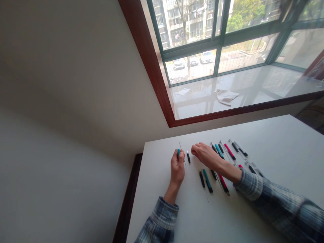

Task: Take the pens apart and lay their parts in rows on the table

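Note:
My left hand (178, 166) is closed around a teal pen part (178, 152), and a thin metal rod (180, 146) sticks up beside it. Between my hands a short black pen piece (188, 157) lies on the white table. My right hand (201, 153) is just right of that piece, fingers bent together near the tabletop; a tiny light thing shows at the fingertips, too small to name. Below my right forearm lie a black piece (201, 179), a teal and black pen part (207, 180) and a red and black pen part (223, 184).
More pen parts lie right of and behind my right forearm, among them a red barrel (230, 151) and a black piece (234, 147). The white table (157, 189) meets a wall on its far side. A windowsill (199, 101) holds crumpled white paper (225, 96).

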Demonstrator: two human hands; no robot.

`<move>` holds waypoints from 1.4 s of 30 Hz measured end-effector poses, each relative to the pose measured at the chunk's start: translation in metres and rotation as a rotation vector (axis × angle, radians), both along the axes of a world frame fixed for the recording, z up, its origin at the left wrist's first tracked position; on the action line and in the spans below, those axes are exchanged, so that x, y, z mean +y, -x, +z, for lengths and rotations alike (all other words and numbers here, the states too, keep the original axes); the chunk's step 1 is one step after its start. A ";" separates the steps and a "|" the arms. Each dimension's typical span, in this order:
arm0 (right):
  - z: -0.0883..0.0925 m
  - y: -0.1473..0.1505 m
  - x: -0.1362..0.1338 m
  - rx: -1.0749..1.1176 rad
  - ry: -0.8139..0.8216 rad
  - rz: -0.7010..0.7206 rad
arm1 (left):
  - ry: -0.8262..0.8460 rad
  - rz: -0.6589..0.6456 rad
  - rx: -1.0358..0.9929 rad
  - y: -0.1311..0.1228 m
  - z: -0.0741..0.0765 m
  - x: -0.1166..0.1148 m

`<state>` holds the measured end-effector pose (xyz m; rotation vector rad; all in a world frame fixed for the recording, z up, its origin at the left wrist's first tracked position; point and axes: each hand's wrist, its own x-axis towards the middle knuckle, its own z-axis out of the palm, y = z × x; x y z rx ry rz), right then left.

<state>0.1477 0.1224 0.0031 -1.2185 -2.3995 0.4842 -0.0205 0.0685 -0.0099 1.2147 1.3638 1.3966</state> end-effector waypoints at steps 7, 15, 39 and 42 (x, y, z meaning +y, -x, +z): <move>0.033 -0.013 0.014 0.581 0.283 -0.110 | -0.060 -0.188 0.174 0.010 0.003 -0.011; 0.039 -0.013 0.014 0.776 0.499 0.021 | -0.074 -0.253 0.140 0.009 -0.004 -0.012; 0.040 -0.010 0.013 0.722 0.530 0.087 | -0.063 -0.240 0.122 0.009 0.002 -0.012; 0.039 -0.008 0.012 0.686 0.544 0.098 | -0.061 -0.232 0.120 0.010 0.002 -0.012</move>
